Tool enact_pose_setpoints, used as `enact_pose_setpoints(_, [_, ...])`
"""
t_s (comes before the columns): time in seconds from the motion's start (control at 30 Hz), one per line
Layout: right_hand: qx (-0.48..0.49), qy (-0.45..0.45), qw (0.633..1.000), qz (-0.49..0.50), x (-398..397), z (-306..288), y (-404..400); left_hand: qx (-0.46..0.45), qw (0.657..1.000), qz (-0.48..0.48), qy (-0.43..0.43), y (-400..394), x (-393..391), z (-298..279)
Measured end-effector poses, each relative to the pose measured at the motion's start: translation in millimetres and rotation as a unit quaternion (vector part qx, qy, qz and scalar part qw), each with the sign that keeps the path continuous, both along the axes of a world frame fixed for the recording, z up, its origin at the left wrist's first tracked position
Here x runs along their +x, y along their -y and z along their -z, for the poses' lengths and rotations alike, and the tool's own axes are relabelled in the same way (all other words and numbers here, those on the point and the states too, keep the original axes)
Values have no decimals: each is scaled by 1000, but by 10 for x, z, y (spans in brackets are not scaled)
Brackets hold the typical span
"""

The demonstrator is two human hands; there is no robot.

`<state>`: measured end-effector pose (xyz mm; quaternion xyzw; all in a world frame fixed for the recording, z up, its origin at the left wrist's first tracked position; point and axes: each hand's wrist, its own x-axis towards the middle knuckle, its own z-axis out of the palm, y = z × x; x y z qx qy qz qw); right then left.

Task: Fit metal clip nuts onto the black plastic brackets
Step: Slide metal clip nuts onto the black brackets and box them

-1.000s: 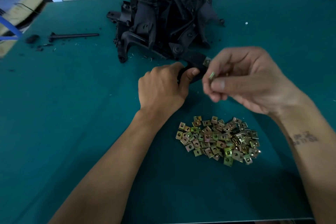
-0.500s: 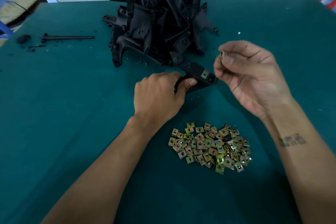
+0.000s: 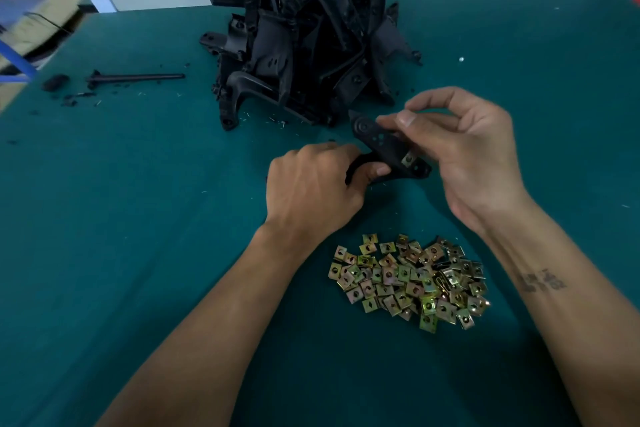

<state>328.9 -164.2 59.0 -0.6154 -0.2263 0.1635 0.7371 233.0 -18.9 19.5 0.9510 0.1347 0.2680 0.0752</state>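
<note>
Here your left hand (image 3: 311, 191) gripped the black bracket (image 3: 384, 152) just beyond the clip-nut pile (image 3: 410, 279); your right hand (image 3: 464, 152) pinched its upper edge. It looked stiff and light, so gripping the arm suited.

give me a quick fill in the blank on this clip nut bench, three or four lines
1. The left hand grips one end of a ____ plastic bracket.
2. One clip nut already sits on the ____.
3. The loose clip nuts lie in a pile between the person's ____.
4. The table cover is ____.

Missing words: black; bracket; forearms; green
</note>
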Motion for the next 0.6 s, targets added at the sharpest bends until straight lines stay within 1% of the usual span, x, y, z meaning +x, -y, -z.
enact_pose_setpoints(0.07, [-36,41,998,9,-27,21,-22,-1,1000,-1,-3,-14,-1,0])
enact_pose_setpoints(0.13, [-45,59,997,18,-47,24,-39,0,1000,-1,-5,-20,-1,-1])
enact_pose_setpoints(0.33, [10,-7,999,50,-116,89,-90,-1,1000,7,-18,-11,-5,-1])
enact_pose_setpoints(0.5, [15,40,997,68,-170,159,-136,-7,1000,13,-22,-9,-12,-16])
enact_pose_setpoints(0.6, [13,42,998,54,-134,146,-123,-15,1000,16,-20,-8,-19,-21])
